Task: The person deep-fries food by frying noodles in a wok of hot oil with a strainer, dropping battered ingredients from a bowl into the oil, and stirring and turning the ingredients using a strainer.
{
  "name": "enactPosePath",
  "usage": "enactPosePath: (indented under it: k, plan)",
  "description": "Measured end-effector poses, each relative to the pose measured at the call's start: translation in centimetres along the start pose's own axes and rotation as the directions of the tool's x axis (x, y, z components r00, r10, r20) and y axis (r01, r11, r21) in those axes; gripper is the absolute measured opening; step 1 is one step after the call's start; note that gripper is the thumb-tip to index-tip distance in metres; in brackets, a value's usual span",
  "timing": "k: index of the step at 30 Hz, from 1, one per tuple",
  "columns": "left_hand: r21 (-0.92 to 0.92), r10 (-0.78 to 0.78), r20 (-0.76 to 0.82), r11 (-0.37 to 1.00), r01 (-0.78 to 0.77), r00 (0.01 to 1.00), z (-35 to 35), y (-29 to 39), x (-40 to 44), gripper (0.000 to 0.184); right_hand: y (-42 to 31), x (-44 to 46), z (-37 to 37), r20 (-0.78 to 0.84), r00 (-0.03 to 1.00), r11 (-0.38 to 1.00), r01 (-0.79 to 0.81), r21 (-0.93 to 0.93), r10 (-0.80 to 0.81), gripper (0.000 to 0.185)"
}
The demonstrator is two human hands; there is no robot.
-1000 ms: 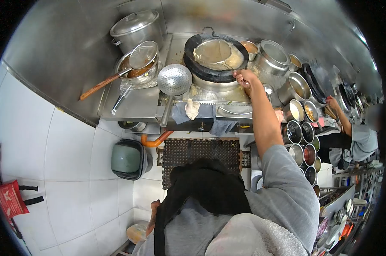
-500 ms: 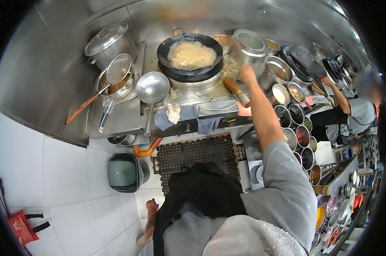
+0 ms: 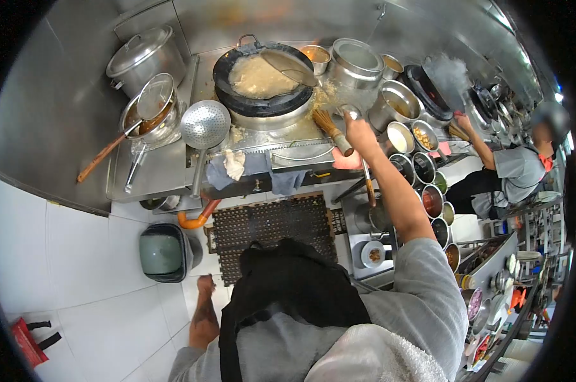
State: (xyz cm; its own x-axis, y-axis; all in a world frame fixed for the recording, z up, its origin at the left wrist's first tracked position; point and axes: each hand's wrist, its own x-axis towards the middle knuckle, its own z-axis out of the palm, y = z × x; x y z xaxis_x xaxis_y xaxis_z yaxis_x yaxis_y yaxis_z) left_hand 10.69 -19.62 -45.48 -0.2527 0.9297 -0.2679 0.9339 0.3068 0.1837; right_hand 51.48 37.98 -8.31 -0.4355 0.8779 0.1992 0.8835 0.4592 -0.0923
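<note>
My right hand (image 3: 360, 135) is closed around the shaft of a ladle (image 3: 367, 177), in front of the stove. Its metal bowl points toward the back, and its wooden handle end points down toward me. Just left of the hand lies a bamboo brush (image 3: 331, 130). Farther left, pale bubbling liquid (image 3: 257, 77) fills a black wok (image 3: 224, 86). A dark, flat oval tool (image 3: 289, 68), perhaps a mesh skimmer, lies across the wok's right side. Down at my side hangs my left hand (image 3: 205, 284), its fingers curled and nothing visible in them.
A perforated skimmer (image 3: 205, 124) and a strainer over a pot (image 3: 155, 99) stand left. Metal pots (image 3: 358, 63) and several ingredient containers (image 3: 432, 202) line the right. A bin (image 3: 162, 254) stands on the floor. Another person (image 3: 514, 169) works at a steaming wok on the right.
The view has shifted, moving the stove left and up. The flat oval tool now shows over the wok, and the ladle shows in my right hand. My left arm is more in view.
</note>
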Motion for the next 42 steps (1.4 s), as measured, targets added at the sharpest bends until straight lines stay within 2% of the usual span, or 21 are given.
enactPosePath:
  k: [2,3,4,5,6,8,9,11,16,20,21,22,24,26,27,29,30,32,34,38,42]
  plan:
    - [0.113,0.042,-0.084,0.993,-0.032,0.996,-1.1,0.8,3.4,0.021,0.5,-1.9,-0.9,0.018,0.998,0.996,0.057,-0.066,-0.056,0.051]
    - [-0.146,-0.123,-0.062,0.983,0.113,0.990,1.1,0.1,5.5,0.023,0.6,-2.8,-2.2,0.071,0.994,0.989,0.086,-0.120,-0.078,0.052]
    - [0.093,0.011,-0.221,0.996,0.010,0.975,0.1,1.2,6.4,0.026,0.9,-3.6,-3.2,0.126,0.988,0.979,0.114,-0.171,-0.093,0.054]
    - [0.112,0.151,-0.335,0.986,-0.119,0.930,0.8,0.9,7.9,0.023,1.4,-4.3,-3.9,0.159,0.981,0.969,0.141,-0.203,-0.110,0.054]
    - [-0.606,-0.359,-0.115,0.764,0.221,0.926,2.1,1.7,9.2,0.017,1.9,-5.0,-4.4,0.159,0.981,0.967,0.140,-0.214,-0.106,0.055]
    - [-0.577,-0.466,0.314,0.598,0.556,0.827,-1.3,5.1,10.0,0.023,2.9,-5.6,-5.5,0.159,0.983,0.968,0.124,-0.219,-0.090,0.053]
    - [-0.580,-0.460,0.314,0.599,0.552,0.830,-1.1,5.9,9.8,0.023,3.5,-6.0,-6.0,0.158,0.984,0.967,0.120,-0.224,-0.086,0.053]
    - [-0.864,-0.483,0.469,-0.078,0.497,0.739,0.8,6.3,9.6,0.021,4.7,-6.8,-7.0,0.124,0.984,0.955,0.160,-0.252,-0.132,0.051]
    - [-0.876,-0.311,0.480,-0.125,0.466,0.820,1.0,6.0,8.7,0.018,4.4,-7.8,-13.3,0.161,0.985,0.932,0.121,-0.341,-0.070,0.044]
    - [-0.907,-0.126,0.343,0.214,0.363,0.931,-11.6,14.2,13.1,0.029,6.2,-6.2,-11.7,0.143,0.990,0.975,0.032,-0.220,0.000,0.026]
    - [-0.884,-0.001,0.285,0.387,0.263,0.959,-17.5,18.1,14.1,0.029,7.4,-4.6,-9.0,0.058,0.985,0.987,-0.158,-0.033,0.160,0.023]
    - [-0.950,0.151,0.209,0.267,0.163,0.966,-17.8,20.5,16.7,0.026,7.3,-3.9,-7.3,-0.006,0.983,0.978,-0.184,0.098,0.185,0.024]
    - [-0.968,0.414,0.115,0.251,0.008,0.903,-25.8,28.3,18.6,0.025,2.2,-4.1,-6.3,0.224,0.859,0.540,-0.471,0.698,0.460,0.025]
    - [-0.910,0.539,-0.098,0.292,-0.294,0.837,-31.6,34.9,19.8,0.028,-1.8,-4.6,-3.7,0.259,0.839,0.189,-0.387,0.903,0.479,0.029]
    - [-0.940,0.547,-0.033,0.268,-0.212,0.836,-33.7,37.6,20.8,0.033,-4.5,-5.2,-4.0,0.303,0.833,-0.020,-0.333,0.943,0.463,0.026]
    - [-0.983,0.533,0.067,0.179,-0.035,0.843,-37.3,41.3,22.6,0.042,-6.6,-4.0,-2.7,0.291,0.882,-0.171,-0.243,0.955,0.371,0.023]
    - [-0.993,0.510,0.098,0.105,0.052,0.854,-38.7,42.6,23.5,0.045,-6.8,-3.4,-2.9,0.246,0.887,-0.108,-0.221,0.969,0.391,0.023]
    - [-0.979,0.463,0.062,0.200,-0.037,0.884,-39.1,43.6,25.2,0.047,-6.3,-1.7,-4.4,0.196,0.883,0.329,-0.354,0.875,0.426,0.026]
    - [-0.961,0.361,0.039,0.269,-0.064,0.932,-38.3,43.8,25.8,0.043,-5.2,0.1,-2.6,-0.139,0.940,0.762,-0.160,0.627,0.311,0.030]
    - [-0.910,0.239,0.100,0.415,-0.009,0.966,-32.0,42.6,26.4,0.030,-5.8,2.7,-2.2,0.074,0.975,0.855,-0.221,0.469,0.211,0.025]
    - [-0.892,0.010,0.162,0.430,0.142,0.987,-21.8,35.5,24.5,0.029,-1.6,4.5,-2.9,0.018,0.988,0.930,-0.148,0.337,0.151,0.022]
